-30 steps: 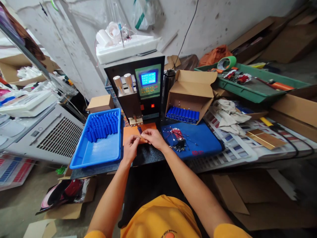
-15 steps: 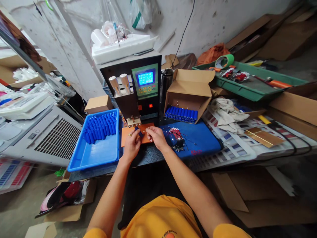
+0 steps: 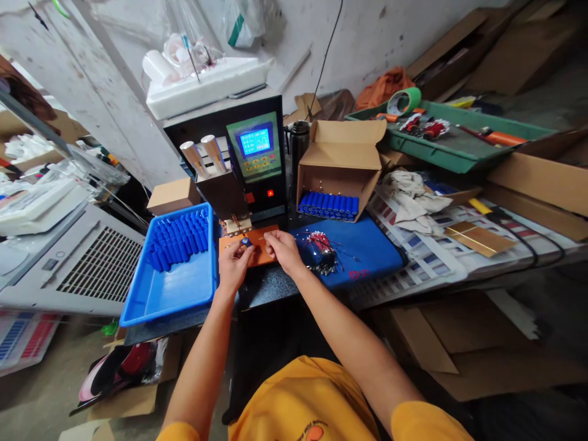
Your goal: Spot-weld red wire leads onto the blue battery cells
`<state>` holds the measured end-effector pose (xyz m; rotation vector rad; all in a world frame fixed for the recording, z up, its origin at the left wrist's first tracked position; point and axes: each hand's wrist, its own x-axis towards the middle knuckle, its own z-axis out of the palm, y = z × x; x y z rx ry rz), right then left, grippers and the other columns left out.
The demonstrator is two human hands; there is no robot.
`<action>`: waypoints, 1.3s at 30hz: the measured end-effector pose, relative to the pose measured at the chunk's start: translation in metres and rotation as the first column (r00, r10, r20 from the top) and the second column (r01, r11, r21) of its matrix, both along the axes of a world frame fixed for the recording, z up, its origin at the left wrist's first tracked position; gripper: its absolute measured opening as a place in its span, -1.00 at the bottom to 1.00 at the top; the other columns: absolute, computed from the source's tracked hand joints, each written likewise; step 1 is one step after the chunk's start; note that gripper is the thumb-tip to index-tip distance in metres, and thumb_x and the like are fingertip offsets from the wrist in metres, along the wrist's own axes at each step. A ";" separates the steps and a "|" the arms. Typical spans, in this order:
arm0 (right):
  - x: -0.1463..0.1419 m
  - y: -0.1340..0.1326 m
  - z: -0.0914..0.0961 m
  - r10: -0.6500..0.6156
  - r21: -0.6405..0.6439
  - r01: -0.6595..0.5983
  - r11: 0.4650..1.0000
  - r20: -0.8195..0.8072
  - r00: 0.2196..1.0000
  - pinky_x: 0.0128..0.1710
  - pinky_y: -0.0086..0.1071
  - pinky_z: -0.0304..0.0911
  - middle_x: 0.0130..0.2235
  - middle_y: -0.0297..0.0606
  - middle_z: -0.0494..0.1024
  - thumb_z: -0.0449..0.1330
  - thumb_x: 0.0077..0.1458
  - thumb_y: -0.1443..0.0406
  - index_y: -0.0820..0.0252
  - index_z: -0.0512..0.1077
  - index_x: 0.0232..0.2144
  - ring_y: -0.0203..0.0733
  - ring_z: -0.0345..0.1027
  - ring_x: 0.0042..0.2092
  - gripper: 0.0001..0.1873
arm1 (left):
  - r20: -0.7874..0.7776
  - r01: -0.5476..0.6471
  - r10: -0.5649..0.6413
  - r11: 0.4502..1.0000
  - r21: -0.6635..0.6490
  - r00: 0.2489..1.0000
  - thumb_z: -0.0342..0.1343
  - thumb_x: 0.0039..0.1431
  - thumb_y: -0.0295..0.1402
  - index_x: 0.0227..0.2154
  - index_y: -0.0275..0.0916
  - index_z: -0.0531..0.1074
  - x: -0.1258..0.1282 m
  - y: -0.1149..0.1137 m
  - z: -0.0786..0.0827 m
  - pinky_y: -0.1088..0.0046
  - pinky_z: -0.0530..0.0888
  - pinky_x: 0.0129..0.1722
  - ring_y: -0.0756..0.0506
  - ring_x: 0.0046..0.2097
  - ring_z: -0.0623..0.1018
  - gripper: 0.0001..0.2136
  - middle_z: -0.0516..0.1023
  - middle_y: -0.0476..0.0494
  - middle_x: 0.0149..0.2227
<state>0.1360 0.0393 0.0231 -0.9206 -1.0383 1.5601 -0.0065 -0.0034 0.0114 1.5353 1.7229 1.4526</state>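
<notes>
In my left hand (image 3: 235,262) is a blue cylindrical battery cell (image 3: 246,242), held with its end face turned up. It sits over an orange board (image 3: 263,250), just below the electrodes of a spot welder (image 3: 239,228). My right hand (image 3: 281,250) is closed in a pinch to the right of the cell. A small pale piece (image 3: 262,238) shows at its fingertips, too small to name for certain. The two hands are a short gap apart. Past my right hand, red and black wire leads (image 3: 325,248) lie on a blue mat (image 3: 372,251).
To the left, a blue tray (image 3: 169,300) holds rows of blue cells. An open cardboard box (image 3: 342,144) with more cells stands behind the mat. The welder's control box (image 3: 255,150) rises ahead. A green tray (image 3: 459,153) with tape and tools lies at right.
My left hand has turned the cell from slanting to end-up. My right hand stays pinched beside it. The whole view has shifted slightly.
</notes>
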 end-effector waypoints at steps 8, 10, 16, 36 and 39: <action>-0.003 0.002 0.001 -0.016 -0.008 0.017 1.000 0.063 0.998 -0.67 -0.52 -0.06 -0.68 -0.47 0.26 0.28 -0.09 0.02 0.17 0.30 -0.58 -0.43 0.04 -0.64 -0.62 | 0.044 0.040 -0.036 0.995 -0.086 0.998 0.22 0.05 -0.19 -0.33 -0.24 0.59 -0.006 0.007 -0.009 0.53 0.31 -0.47 0.00 -0.47 0.40 -0.77 0.48 0.00 -0.53; -0.005 0.002 0.003 -0.017 0.003 0.017 1.000 0.086 0.996 -0.66 -0.52 -0.07 -0.69 -0.47 0.25 0.27 -0.09 0.03 0.17 0.29 -0.59 -0.43 0.02 -0.64 -0.62 | 0.047 0.042 -0.039 0.997 -0.065 0.998 0.20 0.08 -0.20 -0.31 -0.23 0.59 -0.005 0.006 -0.010 0.53 0.33 -0.44 0.00 -0.45 0.41 -0.78 0.50 0.00 -0.51; -0.019 0.008 0.006 -0.024 0.076 0.016 0.997 0.102 0.995 -0.64 -0.51 -0.04 -0.70 -0.45 0.25 0.21 -0.07 0.05 0.16 0.28 -0.60 -0.40 0.06 -0.63 -0.66 | 0.027 0.016 -0.014 0.998 -0.054 1.000 0.17 0.10 -0.19 -0.27 -0.21 0.58 0.000 0.004 -0.008 0.54 0.25 -0.48 0.03 -0.51 0.32 -0.77 0.40 0.06 -0.56; -0.033 0.015 -0.003 -0.115 0.170 0.042 0.985 0.446 0.888 -0.54 -0.49 0.16 -0.61 -0.36 0.45 0.20 0.02 0.17 0.17 0.43 -0.52 -0.28 0.33 -0.54 -0.80 | -0.020 -0.039 0.039 0.999 -0.008 0.999 0.11 0.14 -0.25 -0.34 -0.20 0.53 0.004 0.005 -0.011 0.51 0.21 -0.45 0.01 -0.50 0.33 -0.84 0.39 0.04 -0.55; -0.033 0.013 0.000 -0.128 0.189 0.043 0.981 0.464 0.877 -0.53 -0.49 0.16 -0.61 -0.36 0.45 0.19 0.03 0.19 0.17 0.43 -0.51 -0.28 0.33 -0.53 -0.82 | -0.029 -0.045 0.045 0.999 -0.016 0.999 0.11 0.14 -0.26 -0.35 -0.20 0.53 0.005 0.005 -0.011 0.51 0.20 -0.46 0.00 -0.50 0.32 -0.84 0.36 0.04 -0.57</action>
